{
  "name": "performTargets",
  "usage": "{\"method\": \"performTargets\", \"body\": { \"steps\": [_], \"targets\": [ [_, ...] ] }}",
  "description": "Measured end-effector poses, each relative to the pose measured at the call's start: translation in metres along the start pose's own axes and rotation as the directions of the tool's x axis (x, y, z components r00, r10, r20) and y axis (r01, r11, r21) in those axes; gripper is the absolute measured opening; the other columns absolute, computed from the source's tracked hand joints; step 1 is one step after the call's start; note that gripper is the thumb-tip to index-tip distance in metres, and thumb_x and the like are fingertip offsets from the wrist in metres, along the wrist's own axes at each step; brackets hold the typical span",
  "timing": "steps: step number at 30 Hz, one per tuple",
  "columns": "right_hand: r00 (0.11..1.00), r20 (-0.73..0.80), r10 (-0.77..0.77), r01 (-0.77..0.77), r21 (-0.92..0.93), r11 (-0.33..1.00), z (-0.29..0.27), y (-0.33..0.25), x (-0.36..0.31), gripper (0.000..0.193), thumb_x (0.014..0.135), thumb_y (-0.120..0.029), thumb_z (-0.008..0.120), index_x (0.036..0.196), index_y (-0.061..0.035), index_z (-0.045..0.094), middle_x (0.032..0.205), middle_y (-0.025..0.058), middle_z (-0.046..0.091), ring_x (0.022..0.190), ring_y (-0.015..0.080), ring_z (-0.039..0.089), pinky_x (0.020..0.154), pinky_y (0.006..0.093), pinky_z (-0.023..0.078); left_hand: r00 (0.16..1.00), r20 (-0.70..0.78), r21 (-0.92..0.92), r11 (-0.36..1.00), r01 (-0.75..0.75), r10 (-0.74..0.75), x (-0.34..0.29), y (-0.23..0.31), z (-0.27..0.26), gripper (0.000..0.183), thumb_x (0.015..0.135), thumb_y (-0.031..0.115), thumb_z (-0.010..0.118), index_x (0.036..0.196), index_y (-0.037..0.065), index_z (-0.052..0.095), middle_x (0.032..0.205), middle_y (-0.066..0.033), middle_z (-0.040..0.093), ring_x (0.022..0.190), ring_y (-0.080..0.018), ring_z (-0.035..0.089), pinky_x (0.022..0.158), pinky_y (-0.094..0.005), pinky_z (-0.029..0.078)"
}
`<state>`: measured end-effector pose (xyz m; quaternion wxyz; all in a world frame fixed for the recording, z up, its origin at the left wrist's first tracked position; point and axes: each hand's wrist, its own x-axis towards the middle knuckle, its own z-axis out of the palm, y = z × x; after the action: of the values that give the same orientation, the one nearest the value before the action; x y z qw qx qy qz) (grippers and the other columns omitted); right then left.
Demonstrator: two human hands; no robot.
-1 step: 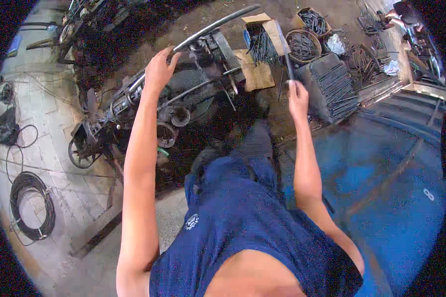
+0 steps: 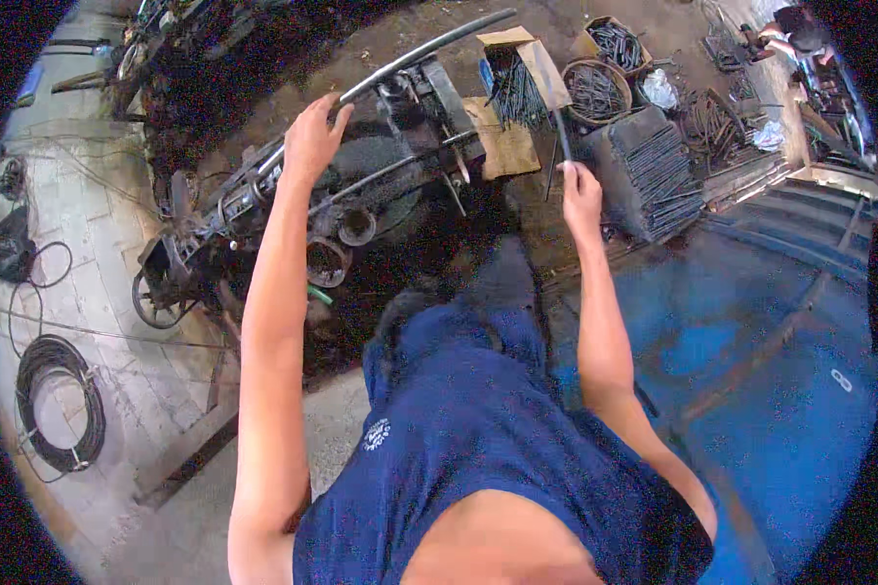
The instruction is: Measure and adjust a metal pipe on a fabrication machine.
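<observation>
My left hand (image 2: 314, 141) is closed over a long grey metal pipe (image 2: 429, 47) that runs along the top of a dark, greasy machine (image 2: 263, 200). The thumb lies along the near side of the pipe; the far fingertips are hidden. Out to the right, my right hand (image 2: 582, 195) pinches the near end of a thin dark metal rod (image 2: 563, 135). The rod points away from me, past the flap of an open cardboard box (image 2: 548, 83) holding several dark rods (image 2: 517, 96).
Right of the box are a round basket (image 2: 595, 90) of metal pieces, another box (image 2: 617, 44), and a stack of dark rods (image 2: 654, 175). A blue surface (image 2: 751, 331) spreads at the right. Coiled cable (image 2: 60, 402) lies on the left floor. Another person (image 2: 800, 34) shows at far right.
My right hand has shifted slightly left, and the rod's far end has swung nearer, so the rod looks shorter. My left hand stays on the pipe.
</observation>
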<state>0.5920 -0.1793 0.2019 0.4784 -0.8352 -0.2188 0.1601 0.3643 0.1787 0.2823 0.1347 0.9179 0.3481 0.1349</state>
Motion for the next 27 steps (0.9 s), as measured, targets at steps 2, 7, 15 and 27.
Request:
{"method": "performTargets", "body": {
  "steps": [2, 7, 15, 27],
  "targets": [
    [0.995, 0.067, -0.067, 0.071, -0.060, 0.996, 0.008, -0.012, -0.017, 0.038, 0.096, -0.034, 0.052, 0.097, 0.0015, 0.065, 0.086, 0.0202, 0.067, 0.080, 0.0297, 0.066, 0.073, 0.0377, 0.048, 1.000, 0.029, 0.057, 0.998, 0.006, -0.008, -0.016, -0.021, -0.006, 0.044, 0.092, 0.044, 0.054, 0.112, 0.005, 0.060, 0.103, -0.0181, 0.066, 0.095, -0.0373, 0.062, 0.080, -0.0473, 0.050],
    [0.946, 0.312, 0.092, 0.038, -0.387, 0.921, 0.011, -0.023, -0.008, 0.043, 0.093, -0.040, 0.055, 0.094, 0.0013, 0.066, 0.081, 0.0267, 0.064, 0.078, 0.0411, 0.064, 0.069, 0.0436, 0.049, 0.979, 0.187, 0.232, 0.972, 0.041, -0.086, -0.016, -0.032, -0.015, 0.053, 0.091, 0.055, 0.050, 0.093, 0.004, 0.062, 0.080, -0.0213, 0.066, 0.078, -0.0402, 0.064, 0.069, -0.0498, 0.051],
    [0.795, 0.604, -0.058, 0.406, -0.459, 0.790, 0.037, -0.005, 0.115, 0.048, 0.091, -0.047, 0.052, 0.084, -0.0023, 0.067, 0.074, 0.0247, 0.063, 0.074, 0.0424, 0.063, 0.066, 0.0497, 0.049, 0.982, 0.185, 0.299, 0.954, -0.032, -0.025, 0.003, -0.039, -0.009, 0.058, 0.087, 0.059, 0.052, 0.076, 0.003, 0.058, 0.067, -0.0212, 0.063, 0.066, -0.0404, 0.063, 0.059, -0.0483, 0.050],
    [0.472, 0.861, -0.188, 0.755, -0.285, 0.590, 0.086, -0.010, 0.251, 0.051, 0.091, -0.057, 0.045, 0.105, -0.0131, 0.067, 0.090, 0.0205, 0.066, 0.090, 0.0363, 0.063, 0.079, 0.0471, 0.051, 0.979, 0.186, 0.315, 0.949, 0.023, -0.086, 0.008, -0.020, 0.001, 0.057, 0.086, 0.060, 0.054, 0.070, 0.005, 0.055, 0.059, -0.0182, 0.061, 0.058, -0.0375, 0.062, 0.054, -0.0462, 0.048]
  ]
}}
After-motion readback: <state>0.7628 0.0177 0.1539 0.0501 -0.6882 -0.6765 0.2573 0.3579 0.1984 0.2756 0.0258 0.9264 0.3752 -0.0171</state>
